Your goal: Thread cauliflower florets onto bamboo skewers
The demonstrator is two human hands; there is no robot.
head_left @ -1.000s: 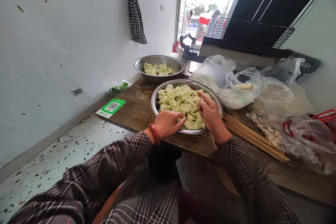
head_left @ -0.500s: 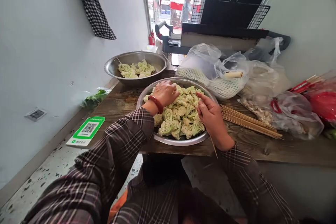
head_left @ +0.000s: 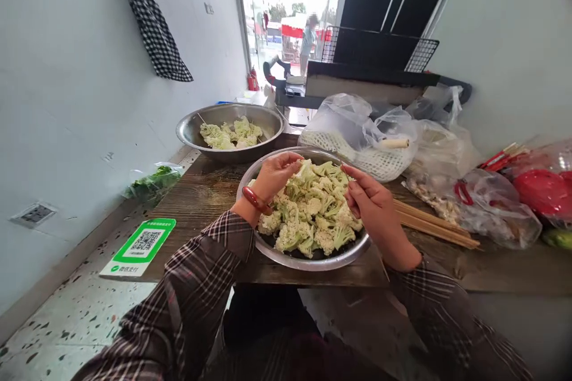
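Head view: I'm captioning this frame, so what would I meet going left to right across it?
Wall socket, QR code sign, left hand, right hand, bundle of thin sticks, bagged red item.

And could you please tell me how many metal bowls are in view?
2: the near bowl, holding cauliflower, by the left hand and right hand; the far bowl, behind it to the left. The bags may hide more.

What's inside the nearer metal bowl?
The nearer bowl holds heaped cauliflower florets. The left hand and right hand hide parts of the bowl; whatever lies beneath the florets can't be seen.
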